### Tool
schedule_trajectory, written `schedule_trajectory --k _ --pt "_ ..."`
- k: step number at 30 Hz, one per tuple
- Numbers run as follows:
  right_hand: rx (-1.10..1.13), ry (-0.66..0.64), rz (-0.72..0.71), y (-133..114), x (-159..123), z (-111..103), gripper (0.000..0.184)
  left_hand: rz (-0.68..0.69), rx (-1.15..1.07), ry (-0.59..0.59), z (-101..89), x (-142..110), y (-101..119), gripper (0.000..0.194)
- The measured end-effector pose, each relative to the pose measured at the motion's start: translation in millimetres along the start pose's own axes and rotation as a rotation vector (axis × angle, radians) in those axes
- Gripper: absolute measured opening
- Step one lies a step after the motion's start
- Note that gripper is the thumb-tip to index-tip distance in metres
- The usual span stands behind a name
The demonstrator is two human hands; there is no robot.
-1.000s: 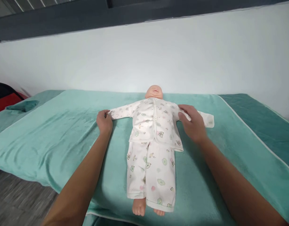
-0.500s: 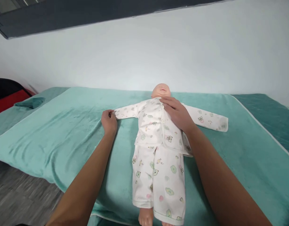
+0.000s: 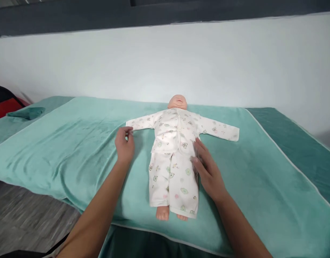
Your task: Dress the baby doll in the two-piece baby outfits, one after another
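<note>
A baby doll (image 3: pixel 178 101) lies on its back, dressed in a white printed jacket (image 3: pixel 166 132) and matching trousers (image 3: pixel 182 186). Its arms are stretched out sideways, and bare feet show below the trouser legs. My left hand (image 3: pixel 124 143) is at the cuff of the sleeve on the left, with curled fingers and a gap between thumb and forefinger; the fingertips are by the cuff's lower edge. Beside the doll's hip on the right, my right hand (image 3: pixel 209 170) is open, its fingers extended near the jacket hem and the trouser side. The other sleeve lies flat, its cuff covering the doll's hand.
A light green plush cover (image 3: pixel 81 143) with a pale piped edge lies under the doll. Darker green cloth (image 3: pixel 283 132) shows at the right. A white wall (image 3: pixel 165 61) rises behind, and a red and black object (image 3: pixel 5 104) stands far left.
My right hand has moved from the doll's chest down to its right-hand side in view. My left hand's pinch at the cuff has loosened. The jacket hem now lies straighter, and the view has shifted.
</note>
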State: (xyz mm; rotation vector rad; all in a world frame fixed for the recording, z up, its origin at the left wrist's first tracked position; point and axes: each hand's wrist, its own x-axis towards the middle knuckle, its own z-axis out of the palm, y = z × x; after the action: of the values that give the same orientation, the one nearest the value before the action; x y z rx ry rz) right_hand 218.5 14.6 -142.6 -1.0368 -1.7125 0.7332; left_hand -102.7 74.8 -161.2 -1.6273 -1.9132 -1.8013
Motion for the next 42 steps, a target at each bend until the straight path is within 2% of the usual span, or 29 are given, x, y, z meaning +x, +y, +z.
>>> schedule_trajectory --k 2,5,6,8,11,14,16,19,22,25,30,35,40,42 --pt "-0.029 0.061 0.004 -5.1 -27.6 -4.4 0.045 0.019 -0.041 -0.176 -11.6 -26.1 17.7 0.021" --pt "-0.037 0.119 0.011 -14.1 -57.8 -5.2 0.039 0.075 -0.093 -0.515 -25.3 -58.8 38.4 0.03" --pt "-0.032 0.117 0.008 -17.3 -64.3 -3.4 0.037 0.095 -0.092 -0.582 -28.1 -65.9 42.8 0.035" --pt "-0.039 0.096 -0.016 -24.2 -71.0 2.9 0.035 0.135 -0.082 -0.636 -30.6 -73.9 47.7 0.039" --pt "-0.129 0.096 -0.07 -35.1 -63.9 15.1 0.036 0.224 -0.036 -0.628 -29.5 -75.2 48.3 0.027" --pt "-0.312 0.141 -0.089 -44.7 -39.1 23.6 0.039 0.277 -0.008 -0.622 -27.3 -73.6 45.9 0.023" --pt "-0.447 0.145 -0.1 -49.5 -17.8 25.4 0.035 0.242 -0.033 -0.595 -26.7 -73.7 44.3 0.027" --pt "-0.593 0.095 -0.106 -55.3 11.7 24.0 0.018 0.188 -0.062 -0.556 -26.9 -74.9 42.5 0.042" --pt "-0.553 0.116 -0.121 -60.2 29.6 22.7 0.015 0.202 -0.078 -0.569 -27.5 -75.4 41.3 0.05" --pt "-0.488 0.169 -0.187 -61.0 33.6 26.5 0.015 0.218 -0.108 -0.573 -27.3 -74.9 39.5 0.048" --pt "-0.654 0.036 -0.206 -51.5 24.1 38.0 0.017 0.214 -0.143 -0.562 -26.6 -73.2 37.4 0.035" --pt "-0.829 -0.027 -0.252 -49.8 26.3 38.0 0.033 0.194 -0.177 -0.564 -27.9 -71.5 40.7 0.026" --pt "-0.963 -0.065 -0.316 -54.7 36.8 33.8 0.017 0.167 -0.175 -0.54 -29.5 -71.4 43.7 0.021" --pt "-0.95 -0.057 -0.337 -55.3 36.4 32.2 0.019 0.143 -0.169 -0.516 -29.9 -71.6 43.9 0.022"
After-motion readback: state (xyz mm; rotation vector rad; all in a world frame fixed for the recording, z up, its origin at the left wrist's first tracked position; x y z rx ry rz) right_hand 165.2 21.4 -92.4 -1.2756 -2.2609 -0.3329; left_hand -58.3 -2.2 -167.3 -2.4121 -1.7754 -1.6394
